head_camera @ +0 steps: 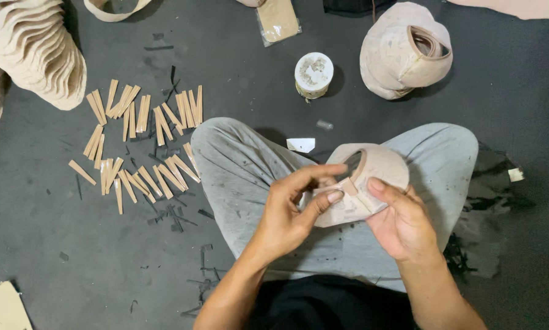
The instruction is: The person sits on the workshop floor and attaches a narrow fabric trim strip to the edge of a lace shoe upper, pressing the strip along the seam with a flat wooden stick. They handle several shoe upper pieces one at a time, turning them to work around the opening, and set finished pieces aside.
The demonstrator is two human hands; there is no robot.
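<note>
I see my left hand (pixel 286 211) pinching the near edge of a beige shoe upper (pixel 363 183), thumb and forefinger closed on a small strip at its rim. My right hand (pixel 402 223) is clamped on the same piece from the right, thumb on top. The upper sits over my lap, between my grey-trousered knees (pixel 244 165).

To my mind, the strip could go on crooked or lift at 1 end if the left thumb slides, since the shell is soft and flexes under the grip. It could also slip off my lap onto the dark floor (pixel 73 244).

Far left, cut beige strips (pixel 140 143) lie scattered in rows. A small round tin (pixel 314 74) stands far of centre, its top crusted; I cannot tell what it holds. Another finished upper (pixel 402 52) lies far right, and stacked beige pieces (pixel 33 49) sit at far left.
</note>
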